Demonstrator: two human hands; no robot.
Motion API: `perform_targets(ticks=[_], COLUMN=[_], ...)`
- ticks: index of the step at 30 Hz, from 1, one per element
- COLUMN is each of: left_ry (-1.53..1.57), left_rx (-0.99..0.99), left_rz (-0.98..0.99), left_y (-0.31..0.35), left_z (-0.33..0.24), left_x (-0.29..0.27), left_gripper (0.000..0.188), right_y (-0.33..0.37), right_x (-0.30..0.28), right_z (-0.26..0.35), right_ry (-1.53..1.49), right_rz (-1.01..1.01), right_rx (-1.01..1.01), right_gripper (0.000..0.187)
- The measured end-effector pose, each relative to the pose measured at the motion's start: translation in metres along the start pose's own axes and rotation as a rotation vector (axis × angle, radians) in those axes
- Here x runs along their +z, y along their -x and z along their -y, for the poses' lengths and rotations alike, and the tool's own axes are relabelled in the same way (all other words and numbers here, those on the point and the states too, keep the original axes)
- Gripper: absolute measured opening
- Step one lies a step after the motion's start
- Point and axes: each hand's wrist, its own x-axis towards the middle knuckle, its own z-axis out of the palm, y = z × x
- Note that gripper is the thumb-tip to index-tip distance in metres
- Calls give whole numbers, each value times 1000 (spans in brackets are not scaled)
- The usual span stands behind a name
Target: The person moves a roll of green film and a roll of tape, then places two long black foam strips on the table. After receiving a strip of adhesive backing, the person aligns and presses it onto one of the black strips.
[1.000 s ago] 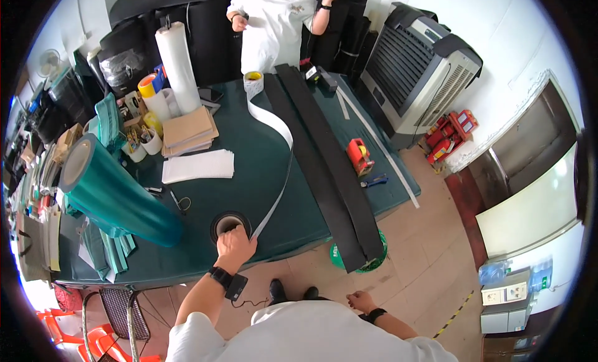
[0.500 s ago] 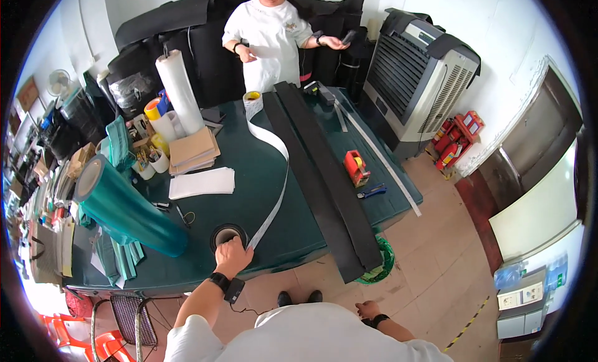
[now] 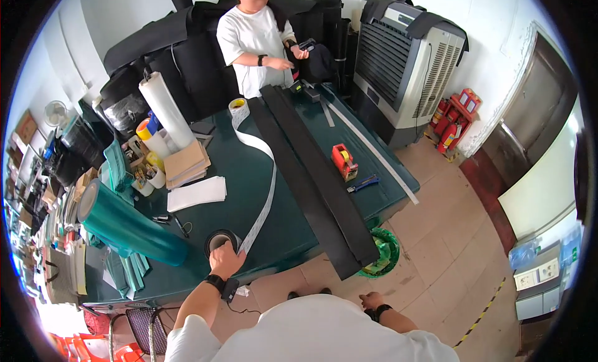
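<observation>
My left hand (image 3: 227, 257) is closed on the near rim of a black roll of tape (image 3: 210, 242) lying on the green tabletop. Right beside those fingers lies the near end of a long white printed strip (image 3: 269, 194); whether they touch it, I cannot tell. The strip curves back to a yellow-cored roll (image 3: 238, 105) at the table's far side. My right hand (image 3: 372, 301) hangs low in front of me, off the table, its fingers loosely bent and apart with nothing seen in them. Two long black strips of material (image 3: 317, 175) lie across the table, overhanging its near edge.
A teal film roll (image 3: 134, 228) leans at the left, near white paper sheets (image 3: 197, 194). A red tape dispenser (image 3: 344, 161), blue cutter (image 3: 363, 183) and long metal ruler (image 3: 374, 144) lie right. A green bin (image 3: 387, 253) stands below. Across the table, a co-worker (image 3: 252, 44) holds a dark object.
My view has shifted slightly. The co-worker has turned and brought both hands together near the dark object. My left hand stays on the black roll; my right hand still hangs.
</observation>
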Motion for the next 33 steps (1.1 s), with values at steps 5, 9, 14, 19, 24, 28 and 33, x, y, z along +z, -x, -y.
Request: perform_targets(ticks=[5, 9, 14, 19, 24, 28, 33], left_ry=[23, 32, 7, 7, -23, -27, -32], left_rx=[-22, -50, -75, -94, -88, -99, -118], left_rz=[23, 25, 35, 47, 9, -1, 10], left_y=[-2, 1, 0, 0, 1, 1, 1], left_z=[-4, -4, -6, -10, -9, -7, -8], left_x=[-1, -3, -2, -4, 0, 3, 3], left_gripper=[42, 44, 45, 45, 43, 43, 44], right_y=[-10, -2, 12, 3, -5, -8, -16], right_x=[-2, -3, -8, -8, -8, -8, -10], right_z=[-6, 4, 11, 0, -8, -12, -21], right_ry=[3, -46, -39, -56, -68, -89, -116], right_rz=[0, 19, 11, 21, 19, 11, 24], right_rx=[-50, -67, -52, -24, -32, -33, -18], right_gripper=[45, 45, 44, 44, 43, 44, 42])
